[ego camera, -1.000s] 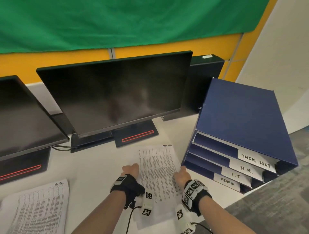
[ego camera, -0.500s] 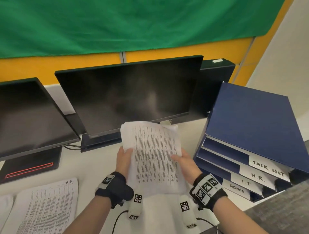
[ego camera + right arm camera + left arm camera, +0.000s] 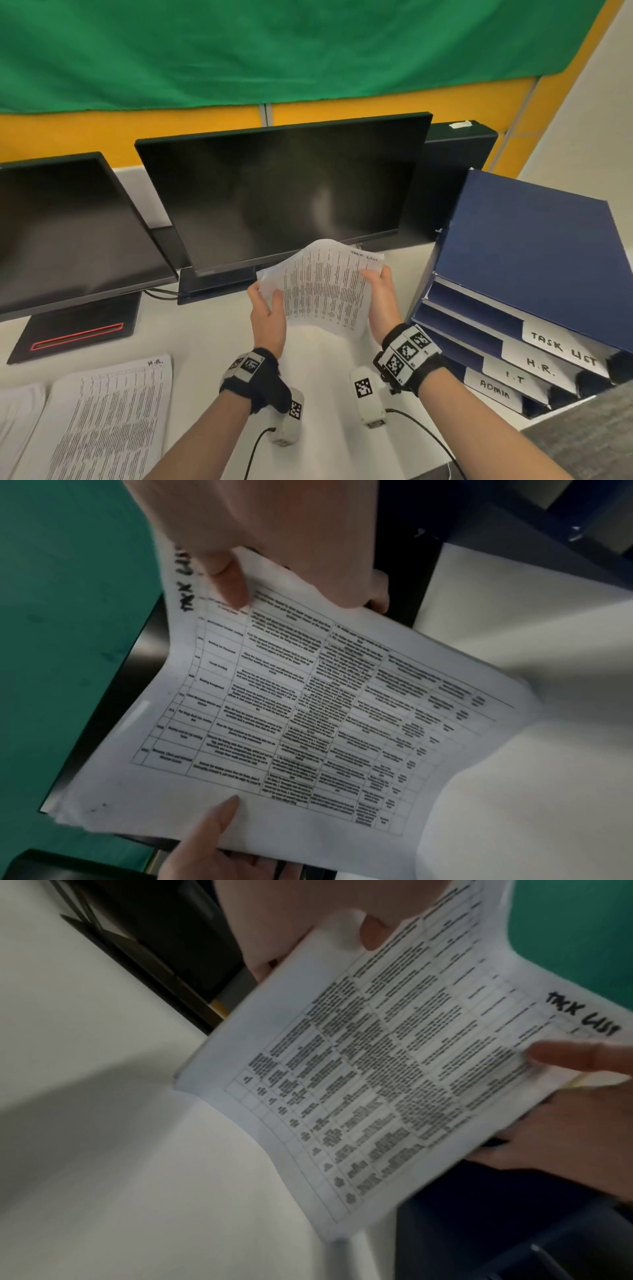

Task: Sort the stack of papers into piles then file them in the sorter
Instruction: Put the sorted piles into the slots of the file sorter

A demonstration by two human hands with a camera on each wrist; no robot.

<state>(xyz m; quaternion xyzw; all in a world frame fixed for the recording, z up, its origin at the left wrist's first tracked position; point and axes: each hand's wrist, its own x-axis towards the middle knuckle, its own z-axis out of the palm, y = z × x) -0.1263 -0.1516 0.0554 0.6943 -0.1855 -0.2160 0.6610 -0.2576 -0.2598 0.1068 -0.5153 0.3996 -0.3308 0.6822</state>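
Head view: a sheaf of printed papers (image 3: 325, 291) headed "TASK LIST" is held up off the table (image 3: 191, 329) by both hands, in front of the lower edge of the middle monitor (image 3: 284, 192). The left hand (image 3: 267, 315) is raised with the forearm reaching forward from the near edge; its thumb is laid on the printed face at the left margin and the fingers are curled behind the sheets. The right hand (image 3: 382, 301) grips the right margin near the top corner — thumb on the front, fingers behind — with the wrist cocked upward. The sheets are bowed between the two grips, and the lower edge hangs free above the table.

At the right edge of the table the blue sorter (image 3: 520, 274) is seen just beside the right hand, its slots tagged TASK LIST, H.R., I.T and ADMIN. A pile marked H.R. (image 3: 109, 411) is laid flat at the near left corner, with another sheet (image 3: 17, 411) beside it — its heading cannot be read. A second monitor (image 3: 68, 226) is set at the left edge.
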